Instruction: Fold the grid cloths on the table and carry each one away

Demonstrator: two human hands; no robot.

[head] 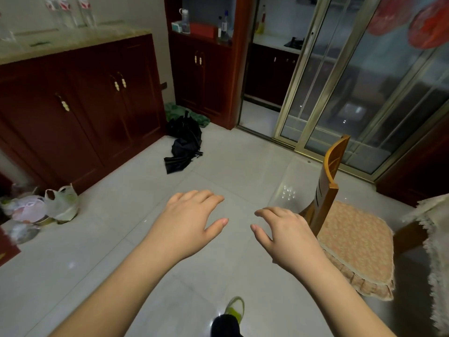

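A dark red cabinet (80, 105) with pale handles runs along the left wall under a light countertop (73, 41), and a taller unit of the same finish (204, 76) stands in the corner, its open shelf holding bottles (224, 25) and a red box (203, 30). On the pale tiled floor (121, 239) a collapsed black umbrella (184, 144) lies in front of a green cloth (184, 114) near the corner, and white plastic bags (62, 203) sit against the left cabinet base. A wooden chair (328, 181) with a patterned orange seat cushion (357, 244) stands at the right, near a gold-framed sliding glass door (352, 93), with a fringed cream cover (437, 251) at the right edge.
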